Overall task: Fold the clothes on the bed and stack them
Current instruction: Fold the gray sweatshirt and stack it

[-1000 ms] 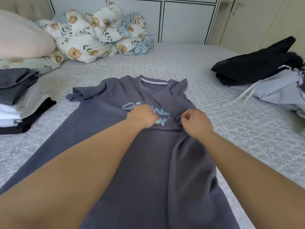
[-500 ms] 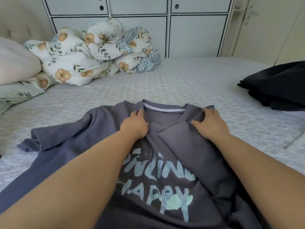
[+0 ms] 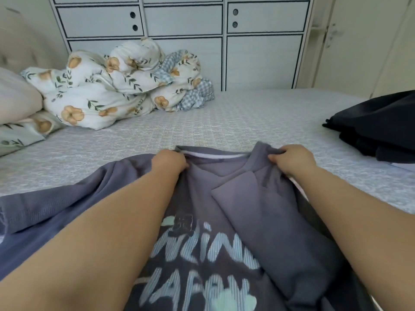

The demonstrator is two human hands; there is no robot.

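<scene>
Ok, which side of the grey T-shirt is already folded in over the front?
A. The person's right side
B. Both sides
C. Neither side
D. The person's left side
A: on the grey T-shirt the right side lies as a flap over the front, gripped at the shoulder by the right hand; the left sleeve is spread out flat beyond the left hand.
</scene>
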